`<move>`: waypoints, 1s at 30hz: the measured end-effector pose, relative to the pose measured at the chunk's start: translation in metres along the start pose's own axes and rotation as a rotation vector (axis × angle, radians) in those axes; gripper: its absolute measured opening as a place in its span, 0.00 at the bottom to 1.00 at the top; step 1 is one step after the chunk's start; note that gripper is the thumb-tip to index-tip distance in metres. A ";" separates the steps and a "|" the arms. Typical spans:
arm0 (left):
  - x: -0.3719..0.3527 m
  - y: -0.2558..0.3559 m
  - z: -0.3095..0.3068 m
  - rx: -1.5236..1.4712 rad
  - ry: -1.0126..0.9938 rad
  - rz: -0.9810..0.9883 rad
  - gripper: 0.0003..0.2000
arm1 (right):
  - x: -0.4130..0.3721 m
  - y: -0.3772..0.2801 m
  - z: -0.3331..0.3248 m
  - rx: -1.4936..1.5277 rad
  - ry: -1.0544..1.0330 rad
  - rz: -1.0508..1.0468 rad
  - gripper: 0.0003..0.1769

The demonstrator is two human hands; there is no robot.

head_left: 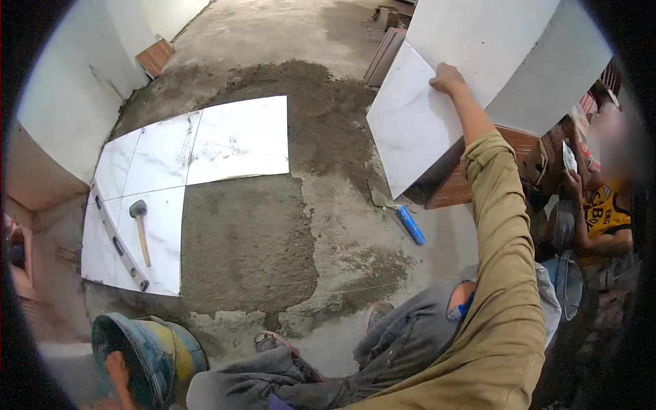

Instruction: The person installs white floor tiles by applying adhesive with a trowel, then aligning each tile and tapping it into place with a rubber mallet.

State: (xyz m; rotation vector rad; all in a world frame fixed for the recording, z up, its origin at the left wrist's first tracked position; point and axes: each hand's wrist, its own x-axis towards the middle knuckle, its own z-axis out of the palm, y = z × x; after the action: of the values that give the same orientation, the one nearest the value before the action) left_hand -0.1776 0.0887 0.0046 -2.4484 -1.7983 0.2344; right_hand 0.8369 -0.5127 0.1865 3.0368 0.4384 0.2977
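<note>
My right hand [447, 79] is closed on the upper edge of a white marbled floor tile [412, 123], which stands tilted against a white pillar. Below that tile, a trowel with a blue handle [411, 225] lies on the floor. At the lower left, my left hand [117, 372] is at the mouth of a blue-green and yellow bucket [181, 348]; its fingers are not clear. White tiles [239, 140] lie joined on the grey mortar. On the nearer ones rest a rubber mallet [141, 229] with a wooden handle and a spirit level [117, 240].
Wet mortar [246, 239] spreads beside the laid tiles. The white pillar [488, 41] rises at the right, with brown tiles [454, 181] at its base. Another person in a yellow and black jersey [605, 215] sits at the far right. A brown tile [155, 57] leans on the left wall.
</note>
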 end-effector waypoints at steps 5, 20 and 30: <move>0.038 -0.009 -0.124 -0.408 0.157 0.201 0.14 | 0.026 0.012 0.033 0.464 -0.275 -0.040 0.24; -0.133 0.684 -0.094 0.082 0.028 1.500 0.15 | 0.024 -0.013 0.075 0.217 0.036 -0.228 0.16; -0.251 0.770 -0.041 -1.116 0.596 1.075 0.17 | -0.102 -0.001 0.006 0.465 0.160 -0.237 0.17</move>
State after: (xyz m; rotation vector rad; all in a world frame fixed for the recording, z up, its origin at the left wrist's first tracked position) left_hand 0.4793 -0.3818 -0.0667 -3.2574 -0.1490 -1.6175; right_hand 0.7418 -0.5407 0.1615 3.3608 0.9987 0.4868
